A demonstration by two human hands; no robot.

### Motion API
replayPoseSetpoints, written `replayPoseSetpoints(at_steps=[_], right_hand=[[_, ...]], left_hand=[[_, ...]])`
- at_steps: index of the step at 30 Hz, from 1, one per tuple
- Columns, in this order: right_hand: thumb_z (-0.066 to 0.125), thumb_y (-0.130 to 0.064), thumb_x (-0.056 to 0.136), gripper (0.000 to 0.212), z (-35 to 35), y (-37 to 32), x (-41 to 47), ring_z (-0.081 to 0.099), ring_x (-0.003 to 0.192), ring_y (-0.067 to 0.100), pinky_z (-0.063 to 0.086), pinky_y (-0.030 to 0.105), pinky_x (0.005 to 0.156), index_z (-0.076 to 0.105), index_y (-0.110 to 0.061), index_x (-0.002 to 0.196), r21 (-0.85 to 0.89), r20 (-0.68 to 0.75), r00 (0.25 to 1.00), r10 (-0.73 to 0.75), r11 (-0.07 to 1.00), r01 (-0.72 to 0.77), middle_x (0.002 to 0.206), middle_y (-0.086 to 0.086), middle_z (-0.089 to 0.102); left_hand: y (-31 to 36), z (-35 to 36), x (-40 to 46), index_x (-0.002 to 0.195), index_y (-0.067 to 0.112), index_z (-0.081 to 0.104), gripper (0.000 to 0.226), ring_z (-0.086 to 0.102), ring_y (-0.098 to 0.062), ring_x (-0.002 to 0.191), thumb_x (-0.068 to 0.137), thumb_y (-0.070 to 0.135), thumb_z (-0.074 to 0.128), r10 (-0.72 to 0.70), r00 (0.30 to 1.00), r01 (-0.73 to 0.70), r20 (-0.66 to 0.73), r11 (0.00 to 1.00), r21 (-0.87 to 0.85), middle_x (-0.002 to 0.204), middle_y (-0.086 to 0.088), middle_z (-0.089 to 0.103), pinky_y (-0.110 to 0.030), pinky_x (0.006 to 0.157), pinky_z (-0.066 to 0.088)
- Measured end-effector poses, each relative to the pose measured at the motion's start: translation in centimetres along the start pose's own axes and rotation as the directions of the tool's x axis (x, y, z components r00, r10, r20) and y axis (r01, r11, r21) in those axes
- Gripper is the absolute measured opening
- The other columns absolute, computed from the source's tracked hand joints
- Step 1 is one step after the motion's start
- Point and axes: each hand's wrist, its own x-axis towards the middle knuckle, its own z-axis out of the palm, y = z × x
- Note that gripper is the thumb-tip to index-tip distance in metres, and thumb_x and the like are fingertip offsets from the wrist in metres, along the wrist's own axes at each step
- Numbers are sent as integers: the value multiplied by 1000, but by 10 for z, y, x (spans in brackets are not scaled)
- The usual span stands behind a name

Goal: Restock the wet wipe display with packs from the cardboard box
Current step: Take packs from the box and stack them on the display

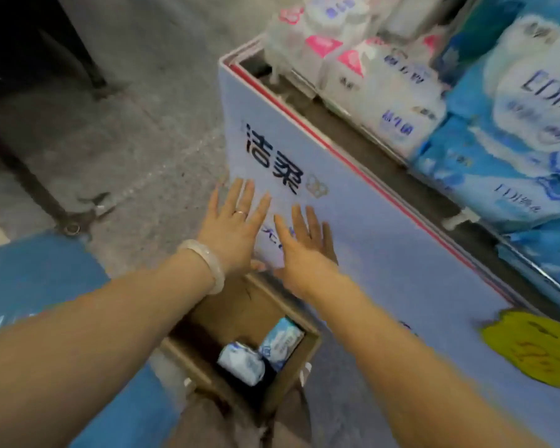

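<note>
A brown cardboard box (207,360) stands open on the floor below my arms, with two blue-and-white wet wipe packs (241,362) (282,339) lying in its bottom. To its right rises the display bin (385,240), a pale blue panel with dark characters and a red top rim. Blue wipe packs (485,169) and white-and-pink packs (385,88) are stacked on top of it. My left hand (235,227), with a ring and a pale bracelet, and my right hand (304,244) stretch forward side by side above the box, fingers straight, holding nothing.
Grey floor (136,124) spreads to the left, with a dark metal frame leg (75,221) crossing it. A blue surface (39,273) lies at the lower left. A yellow price tag (530,347) sticks to the display panel at the lower right.
</note>
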Motion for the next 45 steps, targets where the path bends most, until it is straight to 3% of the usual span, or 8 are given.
replayPoseSetpoints(at_steps=[5, 9, 13, 20, 27, 35, 40, 45], right_hand=[[41, -29, 98, 65, 101, -4, 40, -12, 149, 27, -1, 47, 119, 4, -25, 152, 14, 139, 989, 41, 999, -44, 161, 6, -10], [61, -29, 81, 70, 186, -2, 61, 38, 136, 41, 42, 54, 104, 36, -11, 144, -7, 45, 998, 43, 999, -43, 149, 24, 37], [55, -41, 90, 86, 277, 19, 82, 0, 149, 33, 11, 44, 120, 1, -16, 153, 37, 427, 902, 63, 995, -88, 161, 14, -3], [61, -40, 88, 86, 425, 35, 107, 12, 147, 31, 17, 39, 118, 10, -15, 152, 169, 600, 784, 162, 932, -322, 159, 16, 9], [66, -39, 85, 89, 556, 45, 115, 24, 145, 24, 24, 31, 114, 15, -6, 151, 374, 814, 487, 318, 354, -857, 157, 9, 22], [46, -74, 78, 69, 650, 55, 144, 58, 114, 30, 39, 53, 105, 55, -19, 118, 180, 963, 142, 227, -159, -971, 113, 4, 64], [65, -66, 71, 59, 669, 55, 144, 66, 102, 29, 45, 58, 98, 63, -24, 111, 173, 983, 138, 125, -342, -923, 105, 6, 72], [71, -66, 64, 69, 623, 25, 128, 71, 86, 22, 58, 41, 70, 53, -31, 122, 230, 972, 191, 136, -398, -888, 104, 2, 72]], left_hand=[[-26, 111, -11, 148, 20, -19, 119, -22, -33, 144, 73, 66, 61, -129, 969, 145, 211, 988, -62, 157, -14, -23, -54, 116, -6], [-34, 203, -14, 150, 18, -13, 117, -17, -33, 146, 73, 66, 60, -203, 917, 261, 344, 957, -129, 158, -15, -18, -52, 117, -2], [-35, 300, -10, 151, 18, -11, 112, -15, -31, 147, 75, 64, 59, -218, 841, 333, 495, 930, -157, 158, -14, -16, -49, 118, 2], [-33, 455, 22, 151, 19, -8, 108, -12, -29, 147, 78, 63, 58, -157, 681, 403, 716, 896, -187, 159, -11, -16, -47, 120, 4], [-7, 579, 52, 151, 14, 11, 97, 12, -33, 146, 80, 67, 50, -174, 569, 684, 803, 643, -345, 158, -13, 13, -47, 119, 17], [20, 660, 88, 149, 13, 19, 97, 34, -34, 135, 78, 74, 43, -184, 272, 947, 944, 224, -229, 150, -14, 32, -42, 110, 30], [14, 679, 95, 126, 12, 53, 55, 55, -15, 76, 85, 48, 61, -81, 265, 953, 961, 173, -249, 94, -4, 58, -19, 58, 39], [-4, 629, 84, 126, 18, 54, 53, 60, -18, 91, 79, 36, 71, -130, 377, 926, 917, 73, -370, 109, 0, 63, -24, 73, 48]])
